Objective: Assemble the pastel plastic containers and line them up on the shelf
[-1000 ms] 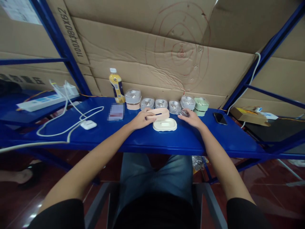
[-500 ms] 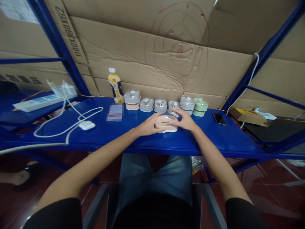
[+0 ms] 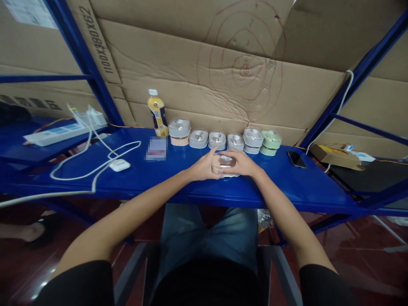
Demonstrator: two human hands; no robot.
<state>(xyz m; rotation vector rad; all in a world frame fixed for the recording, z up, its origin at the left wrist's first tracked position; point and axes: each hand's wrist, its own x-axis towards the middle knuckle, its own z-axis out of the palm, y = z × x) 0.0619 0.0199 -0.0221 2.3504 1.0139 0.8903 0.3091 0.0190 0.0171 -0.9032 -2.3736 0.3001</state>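
A pink box with a clear lid and a round label on top sits on the blue table near its front edge. My left hand grips its left side, thumb raised along the edge. From the right, my right hand wraps over the lid and right side, covering part of it. Just behind my hands stands a row of similar lidded boxes: single grey ones, a grey stack, a green stack and a grey box on a pink one.
A yellow bottle stands behind a blurred packet at the left. A white cable loops around a white case. A phone lies at the right, near an open carton. A person's foot shows at lower left.
The clear lid, held above the pink box by my right hand before, now sits down on it. My right hand has closed in over the top.
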